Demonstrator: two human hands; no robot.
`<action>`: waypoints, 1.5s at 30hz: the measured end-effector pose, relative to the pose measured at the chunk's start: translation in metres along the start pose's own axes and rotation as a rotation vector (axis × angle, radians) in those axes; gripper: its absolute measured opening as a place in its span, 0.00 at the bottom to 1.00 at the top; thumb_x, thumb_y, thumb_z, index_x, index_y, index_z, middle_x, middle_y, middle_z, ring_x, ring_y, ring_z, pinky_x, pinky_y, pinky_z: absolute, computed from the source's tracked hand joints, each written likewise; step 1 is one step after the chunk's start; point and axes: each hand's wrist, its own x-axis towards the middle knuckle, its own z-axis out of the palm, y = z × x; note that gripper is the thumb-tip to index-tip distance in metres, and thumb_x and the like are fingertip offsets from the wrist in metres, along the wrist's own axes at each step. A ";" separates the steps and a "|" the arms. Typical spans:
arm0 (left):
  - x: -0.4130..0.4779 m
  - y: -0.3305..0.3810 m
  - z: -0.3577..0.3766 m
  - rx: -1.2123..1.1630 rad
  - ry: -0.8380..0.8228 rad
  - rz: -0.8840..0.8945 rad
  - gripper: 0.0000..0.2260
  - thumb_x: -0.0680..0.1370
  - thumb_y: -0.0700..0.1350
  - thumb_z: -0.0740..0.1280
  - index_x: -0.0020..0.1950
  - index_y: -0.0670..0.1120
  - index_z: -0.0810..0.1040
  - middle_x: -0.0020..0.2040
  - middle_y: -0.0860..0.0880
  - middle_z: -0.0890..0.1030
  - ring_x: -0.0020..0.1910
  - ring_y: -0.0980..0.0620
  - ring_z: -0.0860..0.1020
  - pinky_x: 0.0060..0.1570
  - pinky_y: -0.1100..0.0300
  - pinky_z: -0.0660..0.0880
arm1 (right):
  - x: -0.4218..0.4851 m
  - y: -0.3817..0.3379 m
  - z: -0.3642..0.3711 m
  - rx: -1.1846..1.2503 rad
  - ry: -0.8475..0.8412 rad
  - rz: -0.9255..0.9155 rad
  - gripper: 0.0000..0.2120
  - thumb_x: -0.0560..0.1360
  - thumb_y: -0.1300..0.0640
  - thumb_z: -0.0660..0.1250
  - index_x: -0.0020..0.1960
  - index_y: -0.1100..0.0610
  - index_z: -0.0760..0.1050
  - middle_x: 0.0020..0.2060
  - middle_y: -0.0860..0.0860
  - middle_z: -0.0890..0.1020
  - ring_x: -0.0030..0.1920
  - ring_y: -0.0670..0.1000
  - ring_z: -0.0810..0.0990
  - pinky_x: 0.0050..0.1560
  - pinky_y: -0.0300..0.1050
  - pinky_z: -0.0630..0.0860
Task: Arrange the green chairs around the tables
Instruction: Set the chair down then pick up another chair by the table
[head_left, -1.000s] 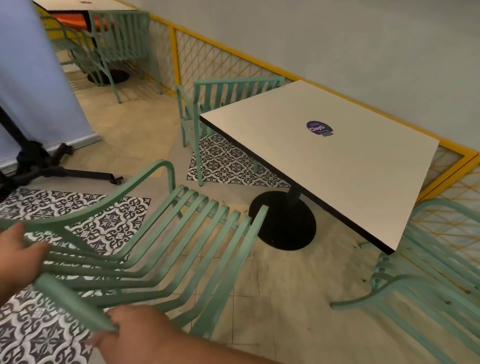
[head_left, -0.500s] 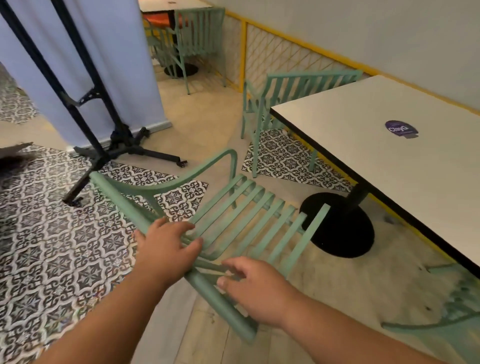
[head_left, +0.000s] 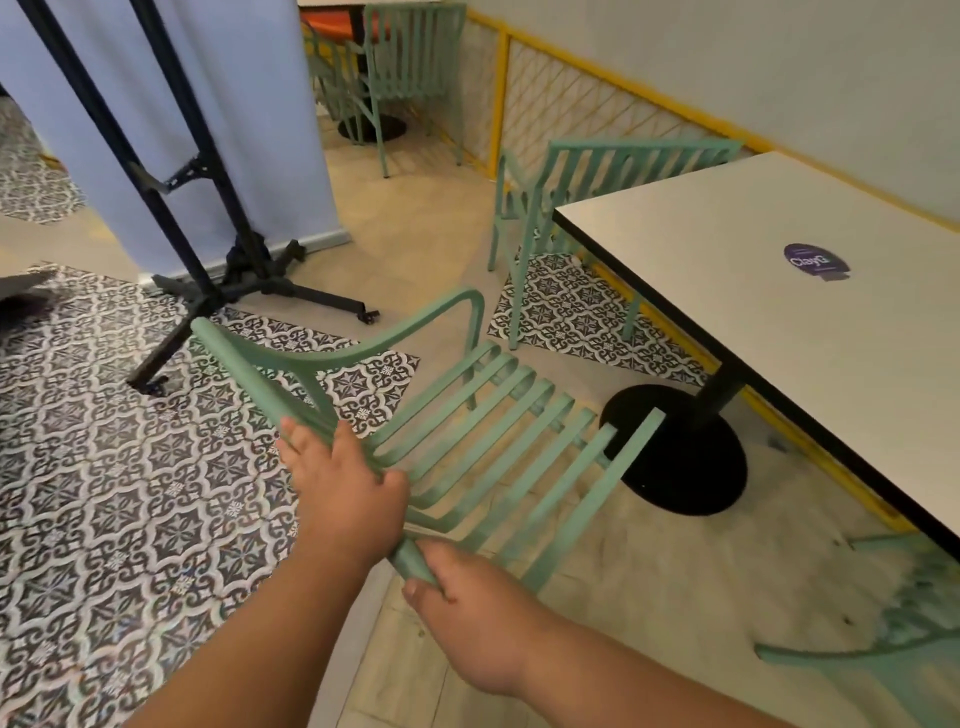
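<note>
Chair (head_left: 244, 370) rail gripped by left hand (head_left: 343, 483), right hand (head_left: 467, 608).

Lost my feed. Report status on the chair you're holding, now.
Left grip and right grip both clamped on chair back rail. Chair faces table. Black table base close ahead of seat.

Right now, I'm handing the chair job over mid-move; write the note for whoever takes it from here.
Left hand grips the back rail of the held chair. Right hand grips the same rail, nearer the camera.
The held chair faces the white table, seat towards its black base, not yet tucked under.
Done: a second chair stands at the table's far end; a third chair shows partly at lower right.
Left: push the held chair in to the table.
</note>
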 end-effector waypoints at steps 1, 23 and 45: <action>0.003 -0.001 -0.001 0.011 0.000 0.002 0.37 0.77 0.48 0.67 0.81 0.39 0.55 0.79 0.29 0.39 0.79 0.33 0.37 0.77 0.41 0.43 | 0.003 -0.002 0.002 -0.004 -0.002 0.000 0.17 0.82 0.44 0.57 0.68 0.45 0.69 0.62 0.53 0.79 0.61 0.56 0.77 0.63 0.53 0.74; 0.077 -0.023 -0.027 0.119 -0.083 0.084 0.33 0.77 0.48 0.66 0.80 0.45 0.61 0.81 0.34 0.39 0.80 0.33 0.41 0.78 0.40 0.45 | 0.055 -0.046 0.027 0.067 0.110 0.002 0.14 0.84 0.47 0.57 0.64 0.53 0.71 0.57 0.57 0.79 0.56 0.62 0.78 0.57 0.57 0.76; 0.087 -0.015 -0.033 0.180 -0.090 0.115 0.30 0.78 0.49 0.65 0.80 0.48 0.63 0.81 0.32 0.42 0.80 0.33 0.43 0.78 0.42 0.45 | 0.066 -0.050 0.025 0.166 0.133 -0.004 0.11 0.82 0.46 0.59 0.58 0.52 0.72 0.51 0.56 0.80 0.50 0.60 0.78 0.50 0.53 0.75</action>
